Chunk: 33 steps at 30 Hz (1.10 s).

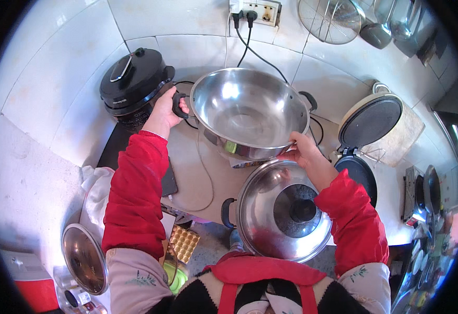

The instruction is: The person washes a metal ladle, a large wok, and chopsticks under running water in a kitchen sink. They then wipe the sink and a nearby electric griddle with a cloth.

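Note:
A wide stainless steel pot (248, 110) with black side handles is tilted, its inside facing me. My left hand (168, 112) grips its left handle, with fingertips showing through the loop. My right hand (301, 149) pinches the near right rim between thumb and fingers; the fingers below the rim are partly hidden. The inside of the pot shows only bare metal. Just below it, by the counter's front edge, stands a second metal pot covered by a domed lid (260, 196) with a glass centre and a black knob. My right forearm passes over this lid's right part.
A black electric pressure cooker (133, 90) stands back left, near cords from a wall socket (262, 12). An open electric griddle (370, 121) is at right, before a cutting board (399, 133). A phone (169, 180) lies left on the counter. Strainer (331, 19) and ladles hang above.

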Each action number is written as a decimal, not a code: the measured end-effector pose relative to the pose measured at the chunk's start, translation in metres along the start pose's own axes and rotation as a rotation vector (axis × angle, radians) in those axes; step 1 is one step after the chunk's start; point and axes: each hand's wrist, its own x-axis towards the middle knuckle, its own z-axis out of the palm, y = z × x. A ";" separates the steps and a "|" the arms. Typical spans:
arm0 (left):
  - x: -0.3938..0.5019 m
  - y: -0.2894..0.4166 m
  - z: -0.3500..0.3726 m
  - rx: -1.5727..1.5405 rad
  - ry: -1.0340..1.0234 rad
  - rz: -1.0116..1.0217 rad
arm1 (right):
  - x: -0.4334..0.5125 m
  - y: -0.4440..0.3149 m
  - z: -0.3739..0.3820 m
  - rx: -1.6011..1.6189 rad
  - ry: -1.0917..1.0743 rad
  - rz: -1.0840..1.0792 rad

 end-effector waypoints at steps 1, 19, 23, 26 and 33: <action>0.007 -0.002 -0.004 -0.002 0.003 0.009 | -0.003 0.001 0.004 0.011 0.026 -0.005; -0.121 -0.217 -0.100 0.934 0.097 0.634 | -0.055 0.037 -0.168 -1.052 0.163 -0.630; -0.146 -0.288 -0.107 0.791 0.051 0.120 | -0.088 0.096 -0.235 -1.455 0.321 -0.419; -0.164 -0.306 -0.087 0.598 0.139 0.184 | -0.124 0.096 -0.231 -1.373 0.386 -0.283; -0.204 -0.295 -0.066 0.547 0.155 0.295 | -0.118 0.125 -0.277 -0.733 0.262 -0.662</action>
